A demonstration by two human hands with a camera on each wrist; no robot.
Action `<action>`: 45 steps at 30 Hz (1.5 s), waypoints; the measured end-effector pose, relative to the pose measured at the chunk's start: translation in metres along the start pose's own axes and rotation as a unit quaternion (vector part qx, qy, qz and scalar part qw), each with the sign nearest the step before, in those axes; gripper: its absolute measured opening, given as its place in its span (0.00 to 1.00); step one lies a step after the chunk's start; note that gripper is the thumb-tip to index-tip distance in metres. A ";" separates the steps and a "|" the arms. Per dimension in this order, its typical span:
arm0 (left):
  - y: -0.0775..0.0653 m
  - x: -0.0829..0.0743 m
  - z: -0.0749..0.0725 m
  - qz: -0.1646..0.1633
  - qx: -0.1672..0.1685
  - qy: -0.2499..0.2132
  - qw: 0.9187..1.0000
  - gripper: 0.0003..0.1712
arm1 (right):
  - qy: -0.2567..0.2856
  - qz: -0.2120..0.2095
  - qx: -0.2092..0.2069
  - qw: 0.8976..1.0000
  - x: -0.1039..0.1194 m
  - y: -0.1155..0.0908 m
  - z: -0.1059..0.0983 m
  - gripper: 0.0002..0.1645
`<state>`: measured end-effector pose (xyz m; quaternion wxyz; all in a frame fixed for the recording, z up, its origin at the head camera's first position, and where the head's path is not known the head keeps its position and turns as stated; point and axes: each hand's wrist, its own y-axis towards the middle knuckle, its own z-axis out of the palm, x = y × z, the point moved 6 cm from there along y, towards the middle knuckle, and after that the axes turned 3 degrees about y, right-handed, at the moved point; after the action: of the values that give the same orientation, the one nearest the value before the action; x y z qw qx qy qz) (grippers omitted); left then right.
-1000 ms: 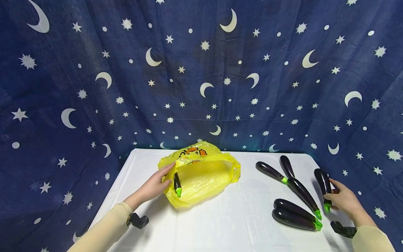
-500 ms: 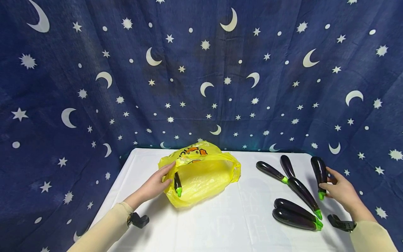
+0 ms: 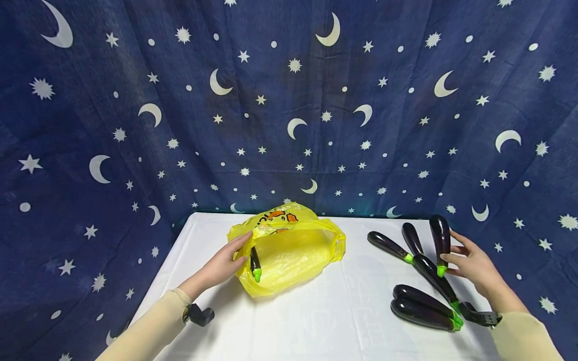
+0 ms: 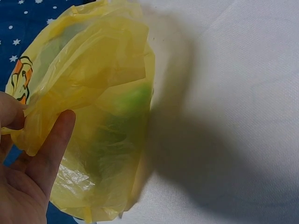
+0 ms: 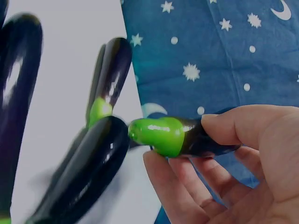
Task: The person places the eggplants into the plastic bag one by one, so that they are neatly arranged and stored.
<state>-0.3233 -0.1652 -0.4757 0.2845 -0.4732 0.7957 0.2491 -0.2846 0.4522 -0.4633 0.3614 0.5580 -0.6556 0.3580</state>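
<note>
In the head view my right hand (image 3: pixel 476 268) holds a dark eggplant (image 3: pixel 440 240) near its green stem end, above the right side of the table. The right wrist view shows the thumb on one side of this eggplant (image 5: pixel 194 133) and the fingers on the other. My left hand (image 3: pixel 223 263) pinches the left edge of the yellow plastic bag (image 3: pixel 298 258), whose mouth gapes toward me. Inside the bag, by the left edge, lies another eggplant (image 3: pixel 255 263). Through the bag wall (image 4: pixel 107 60) in the left wrist view, a green and dark blur shows.
Two eggplants lie side by side, the nearer eggplant (image 3: pixel 420 315) in front. Farther back are a slanting eggplant (image 3: pixel 388 243), a short-looking eggplant (image 3: pixel 411 236) and a longer eggplant (image 3: pixel 431 276). A white cloth covers the table (image 3: pixel 316 326); a starry blue curtain (image 3: pixel 271 100) hangs behind.
My right hand has raised the eggplant from the table's right edge and carried it left, over the loose eggplants. The left hand and the bag stay put.
</note>
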 end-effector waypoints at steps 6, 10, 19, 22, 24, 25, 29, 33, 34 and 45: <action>0.000 0.000 0.000 -0.005 0.001 -0.002 1.000 0.39 | 0.059 -0.016 0.036 0.997 0.010 0.002 0.019 0.57; -0.001 0.000 0.001 -0.006 0.000 -0.004 1.000 0.39 | 0.107 -0.023 0.066 0.992 0.017 0.004 0.031 0.56; -0.001 -0.001 0.001 -0.010 -0.001 0.000 1.000 0.39 | 0.242 -0.011 0.138 0.960 0.036 0.002 0.057 0.54; -0.001 -0.001 0.001 -0.010 0.000 0.001 1.000 0.39 | 0.272 -0.004 0.176 0.946 0.038 0.001 0.067 0.54; 0.000 -0.001 0.001 -0.009 0.000 0.002 1.000 0.40 | 0.286 -0.002 0.208 0.935 0.039 0.000 0.075 0.53; 0.000 -0.001 0.001 -0.008 0.000 0.002 1.000 0.40 | 0.294 -0.002 0.226 0.929 0.039 0.000 0.078 0.51; 0.000 -0.002 0.001 -0.006 0.001 0.003 1.000 0.39 | 0.318 -0.006 0.293 0.902 0.038 0.000 0.091 0.42; 0.001 -0.003 0.001 -0.006 0.002 0.004 1.000 0.39 | 0.315 -0.010 0.340 0.886 0.035 0.003 0.102 0.39; 0.001 -0.003 0.001 -0.006 0.002 0.005 1.000 0.39 | 0.311 -0.011 0.348 0.884 0.035 0.004 0.105 0.39; 0.003 -0.005 -0.001 -0.006 -0.003 0.005 1.000 0.40 | 0.272 0.006 0.386 0.882 0.041 0.013 0.138 0.49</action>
<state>-0.3240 -0.1610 -0.4711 0.2807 -0.4799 0.7935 0.2477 -0.3127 0.3138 -0.4951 0.2797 0.5302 -0.3446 0.7225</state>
